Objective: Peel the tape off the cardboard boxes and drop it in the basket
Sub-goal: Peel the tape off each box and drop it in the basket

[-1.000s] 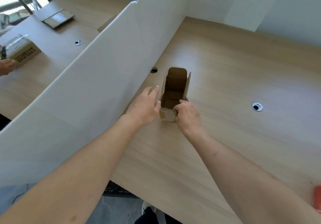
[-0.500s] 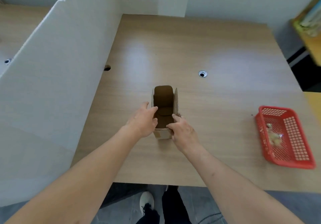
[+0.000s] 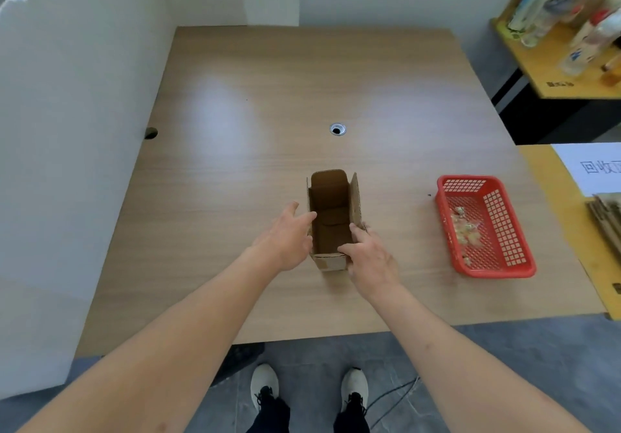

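Observation:
A small brown cardboard box stands open-topped on the wooden table, its flaps upright. My left hand lies against the box's left wall with fingers fairly straight. My right hand grips the near right corner, thumb over the near rim and fingers along the right wall. A pale patch, possibly tape, shows on the box's near face. The red plastic basket sits to the right of the box with crumpled tape scraps inside.
A white partition walls off the table's left side. A cable hole sits beyond the box. At the right edge lie a paper sign and flattened cardboard; a yellow shelf with bottles stands far right.
The view has swung right, away from the neighbouring desk, bringing the basket into sight. Both hands stay at the box; my left fingers have straightened along its wall.

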{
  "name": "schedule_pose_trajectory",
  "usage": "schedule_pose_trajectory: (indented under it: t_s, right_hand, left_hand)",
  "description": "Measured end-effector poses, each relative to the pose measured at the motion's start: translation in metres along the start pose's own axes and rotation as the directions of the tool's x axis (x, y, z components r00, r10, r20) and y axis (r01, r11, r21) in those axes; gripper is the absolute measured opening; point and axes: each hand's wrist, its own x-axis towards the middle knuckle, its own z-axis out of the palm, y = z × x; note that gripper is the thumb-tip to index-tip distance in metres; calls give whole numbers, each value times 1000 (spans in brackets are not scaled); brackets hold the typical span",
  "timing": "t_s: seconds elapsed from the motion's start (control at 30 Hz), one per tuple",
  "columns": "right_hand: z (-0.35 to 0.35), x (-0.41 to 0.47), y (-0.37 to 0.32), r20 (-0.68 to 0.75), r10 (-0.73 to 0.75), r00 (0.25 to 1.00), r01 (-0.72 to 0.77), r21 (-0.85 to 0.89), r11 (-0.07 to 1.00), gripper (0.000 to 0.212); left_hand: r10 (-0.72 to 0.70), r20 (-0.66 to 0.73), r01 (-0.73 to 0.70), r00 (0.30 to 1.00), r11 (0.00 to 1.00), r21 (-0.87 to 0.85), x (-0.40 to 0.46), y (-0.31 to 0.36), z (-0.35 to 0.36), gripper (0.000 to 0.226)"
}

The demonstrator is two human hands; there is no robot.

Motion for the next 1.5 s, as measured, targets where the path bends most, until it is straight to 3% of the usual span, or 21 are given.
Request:
schedule_pose_trajectory:
  t_s: [0.2,0.37,0.47,0.53,0.63,0.73,0.9,1.0,1.1,1.2,1.3,1.4,1.47,1.5]
  right_hand:
    - [-20,-14,59,58,-31,998,33,-35,999,25]
    - [-36,-25,88,81,-127,989,146,-311,939,7]
    - [-32,-24,90,154,-239,959,283,-435,855,19]
    - [-27,-21,89,192,-231,954,293,-431,853,25]
    - [-21,-16,88,198,-92,976,166,-396,903,18]
    - [-13,-12,90,213,-40,976,116,-360,926,5]
    - [-1,-12,103,162,1,987,46,-288,957,12]
    - [2,-10,111,104,-9,994,21,-114,993,24]
    - [-2,-4,115,-37,-25,999,33,231,972,45]
    - [-3,6,114,-123,48,991,41,629,776,43]
    - [2,11,106,31,212,977,-111,918,380,20]
    - [15,11,102,304,269,914,-294,953,-79,16]
    - [25,11,99,422,184,888,-329,861,-387,23]
    - [30,11,97,463,139,875,-354,810,-468,26]
  left_hand:
    - [-1,-20,2,1000,999,42,6,58,30,59]
    - [64,-79,-64,995,998,4,7,99,48,59]
    - [78,-65,-78,995,997,4,11,116,55,61]
    - [79,-72,-79,994,997,0,15,121,58,59]
    - [80,-110,-82,991,997,-14,22,124,63,55]
    - [-36,-184,16,982,994,-112,26,121,65,46]
    - [-193,-186,139,963,953,-269,32,107,63,36]
    - [-127,-240,45,962,946,-321,32,100,59,40]
    - [-69,-362,-117,930,876,-467,29,94,50,47]
    - [-138,-431,-110,892,858,-502,31,85,45,46]
    - [-308,-504,-26,807,834,-551,36,73,42,44]
    - [-342,-452,-82,824,717,-692,36,65,39,39]
    - [-214,-437,-116,873,780,-615,34,57,41,38]
    - [-127,-427,-139,895,831,-538,33,52,44,42]
